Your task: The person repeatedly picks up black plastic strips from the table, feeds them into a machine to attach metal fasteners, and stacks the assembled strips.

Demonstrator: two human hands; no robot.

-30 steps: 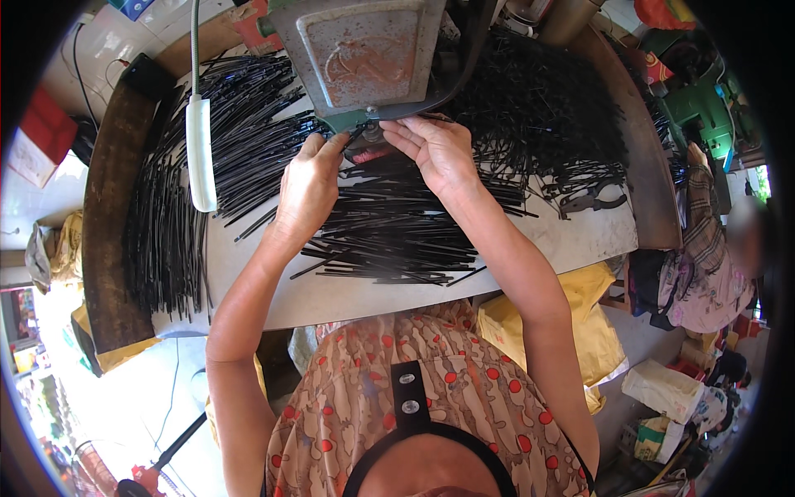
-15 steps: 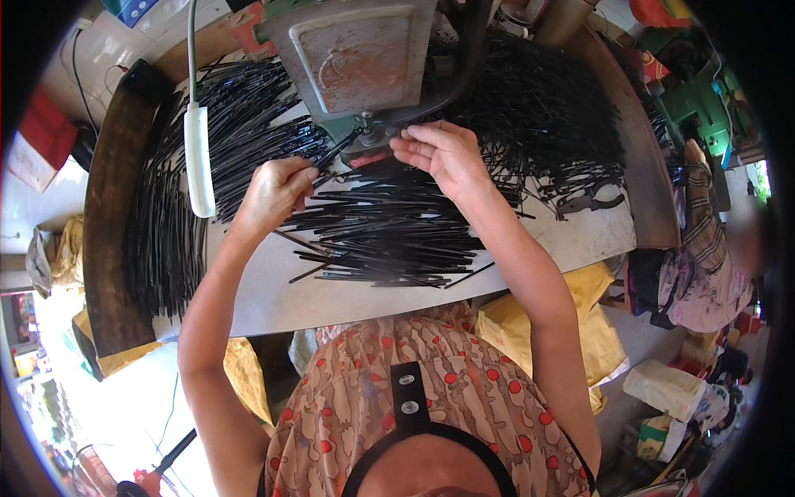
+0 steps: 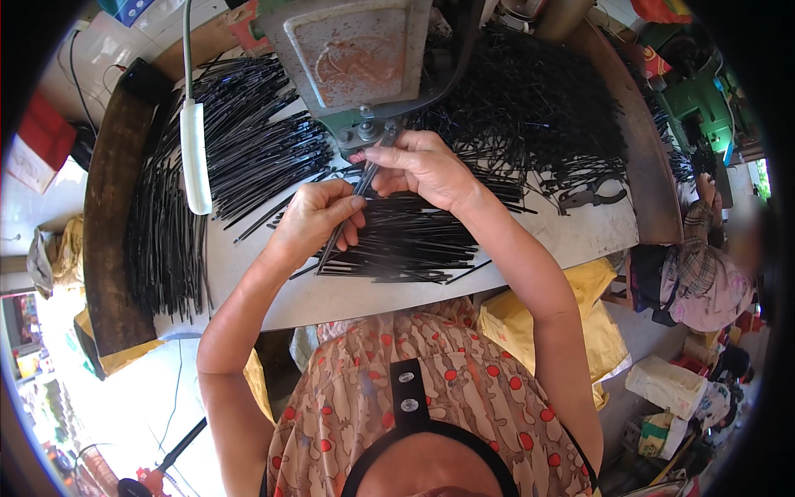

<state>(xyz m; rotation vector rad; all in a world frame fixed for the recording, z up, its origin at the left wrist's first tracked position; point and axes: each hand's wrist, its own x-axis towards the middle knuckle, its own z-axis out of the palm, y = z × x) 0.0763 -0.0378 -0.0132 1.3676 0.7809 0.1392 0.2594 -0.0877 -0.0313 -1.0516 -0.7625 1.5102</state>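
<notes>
My left hand and my right hand are closed on a thin dark rod, which slants down to the left. My right fingers pinch its upper part, just below the head of a grey-green machine; my left fingers grip it lower down. Whether it is one rod or a few together, I cannot tell. Beneath my hands lies a loose pile of thin black rods on the pale tabletop. A small reddish piece sits at the machine's base, beside my right thumb.
More black rods spread on the left, and a tangled heap covers the right. Pliers lie near the right wooden rim. A lit lamp hangs at left. Another person works at far right.
My left hand has moved right and down, toward the middle. My right hand has shifted left and now pinches the rod, where its fingers were apart before.
</notes>
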